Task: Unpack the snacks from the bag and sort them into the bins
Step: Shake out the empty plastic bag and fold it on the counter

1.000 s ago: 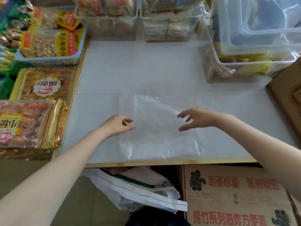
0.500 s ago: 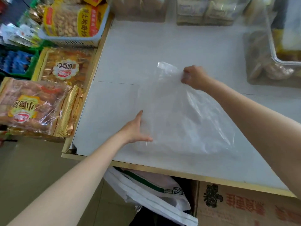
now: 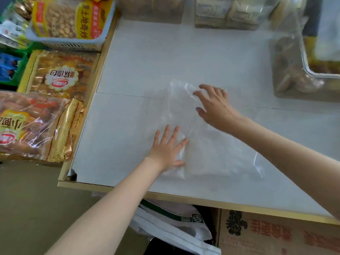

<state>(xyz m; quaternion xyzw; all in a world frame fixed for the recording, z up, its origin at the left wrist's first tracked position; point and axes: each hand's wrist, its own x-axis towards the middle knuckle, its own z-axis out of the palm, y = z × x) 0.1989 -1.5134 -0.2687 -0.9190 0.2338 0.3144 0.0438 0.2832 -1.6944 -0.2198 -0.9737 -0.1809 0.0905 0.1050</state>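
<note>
Bag: the clear bag (image 3: 207,144) is lying flat near the desk's (image 3: 128,126) front edge, seemingly empty.
Grip: we are pressing our left hand (image 3: 168,150) and right hand (image 3: 214,105) on it, fingers spread apart, likely flattening it.

Clear bag (image 3: 211,150) on white table (image 3: 165,57); gold-patterned bread packet (image 3: 36,126) beside.
</note>
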